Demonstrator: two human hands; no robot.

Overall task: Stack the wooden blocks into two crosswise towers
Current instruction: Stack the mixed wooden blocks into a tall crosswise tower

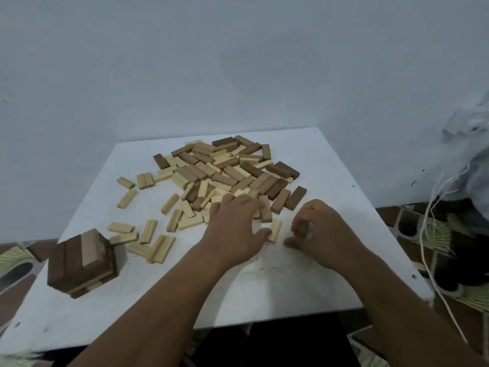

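Wall (238,62), pale and bare, rose behind the white table (264,292) where I worked. Across the far middle of the tabletop the loose blocks (225,168) lay in a jumbled heap, dark and light pieces mixed, with pale strays scattered toward the left. Near the front left corner stood my tower (82,263), several crosswise layers high, dark blocks and one pale block on top. My left hand (235,229) reached over the near edge of the heap, fingers spread and nearly straight, resting on the blocks there without curling round any; its thumb lay just beside a pale block (275,230). My right hand (317,231) hovered to the right of that block, fingers curled in tight around a small brown block (303,229), mostly hidden within my grasp.
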